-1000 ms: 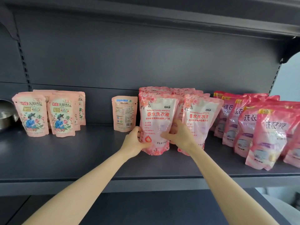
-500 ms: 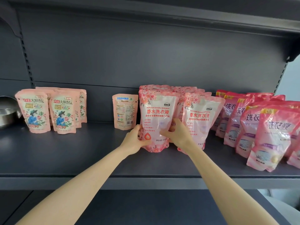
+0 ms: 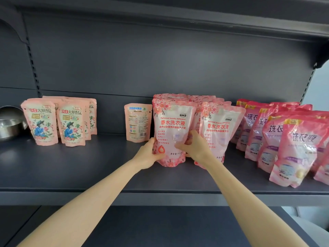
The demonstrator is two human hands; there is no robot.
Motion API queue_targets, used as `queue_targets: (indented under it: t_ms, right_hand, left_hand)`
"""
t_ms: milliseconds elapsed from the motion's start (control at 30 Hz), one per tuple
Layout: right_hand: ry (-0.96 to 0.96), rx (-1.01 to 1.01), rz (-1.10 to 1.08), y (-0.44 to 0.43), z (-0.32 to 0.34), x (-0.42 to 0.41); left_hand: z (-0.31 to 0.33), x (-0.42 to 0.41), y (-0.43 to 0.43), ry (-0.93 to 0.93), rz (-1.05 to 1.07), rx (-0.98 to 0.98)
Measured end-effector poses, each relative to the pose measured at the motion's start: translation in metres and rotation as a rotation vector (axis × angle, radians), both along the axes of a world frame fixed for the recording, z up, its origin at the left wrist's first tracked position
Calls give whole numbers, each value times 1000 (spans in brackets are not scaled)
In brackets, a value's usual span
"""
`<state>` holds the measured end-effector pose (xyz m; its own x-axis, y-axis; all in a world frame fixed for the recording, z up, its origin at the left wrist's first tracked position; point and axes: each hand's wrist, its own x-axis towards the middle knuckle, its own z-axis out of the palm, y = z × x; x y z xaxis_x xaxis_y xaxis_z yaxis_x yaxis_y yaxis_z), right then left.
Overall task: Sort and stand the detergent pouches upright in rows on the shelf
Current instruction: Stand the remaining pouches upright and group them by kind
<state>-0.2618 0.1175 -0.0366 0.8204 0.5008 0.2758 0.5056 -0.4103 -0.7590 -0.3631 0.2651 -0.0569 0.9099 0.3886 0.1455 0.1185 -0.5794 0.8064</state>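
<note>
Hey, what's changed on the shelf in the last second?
Nothing visibly moved. The left hand and right hand still grip the front pink floral plastic detergent pouch, upright on the dark grey metal shelf; nothing else shifted.

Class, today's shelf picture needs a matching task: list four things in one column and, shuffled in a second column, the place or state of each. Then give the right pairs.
Column one
1. rose-print pouch
2. small pouch
3. metal bowl
4. dark pink pouches

Column two
A. far left end of the shelf
B. held between the left hand and the right hand
C. in rows at the right end
D. stands alone, barcode side facing out

Pairs: 1-B, 2-D, 3-A, 4-C
</note>
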Motion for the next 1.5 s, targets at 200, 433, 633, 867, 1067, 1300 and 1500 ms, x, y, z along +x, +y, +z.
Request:
queue_targets:
  t_ms: [200, 433, 633, 867, 1067, 1300, 1500]
  right_hand:
    - [2, -34, -16, -1, 4, -5]
    - [-37, -128, 7, -5, 13, -11]
    - [-141, -309, 19, -13, 26, -26]
    - [-281, -374, 81, -1, 39, -53]
    - [-311, -287, 131, 50, 29, -68]
    - [-248, -223, 109, 138, 5, -64]
    - [-131, -147, -67, 195, -3, -35]
  left_hand:
    - [1, -2, 0, 37, -5, 48]
    - [10, -8, 6, 146, -18, 235]
    - [29, -30, 2, 252, -20, 460]
    - [44, -75, 18, 182, 79, 612]
    - [37, -98, 68, 66, 196, 503]
    - [20, -76, 145, -10, 208, 315]
    - [5, -24, 197, -8, 50, 173]
